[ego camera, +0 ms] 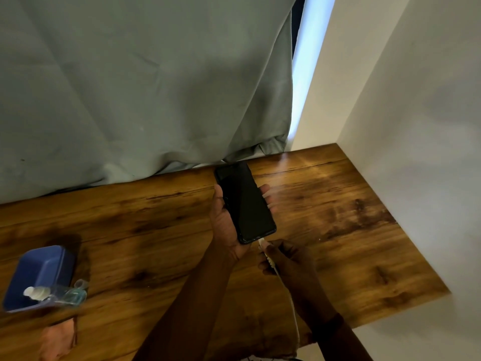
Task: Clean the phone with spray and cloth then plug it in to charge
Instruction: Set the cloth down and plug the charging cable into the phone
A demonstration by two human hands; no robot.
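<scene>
You are clasping the flat black phone (244,201) in your left hand (226,226) near the brown wooden table's (343,230) far edge, your right hand (289,259) pinching the white cable plug (263,244) at its near end.

Wooden table (338,204): blue tray (39,269) left, spray bottle (59,294) against it; blurred, perhaps cloth (57,337), front-left.

A wooden counter (338,204) fills the corner, with a white wall (416,126) on its right. A grey-green curtain (130,87) hangs behind, its hem bunched on the far edge. At the left sits a blurred blue dish (39,267), perhaps plastic.
</scene>
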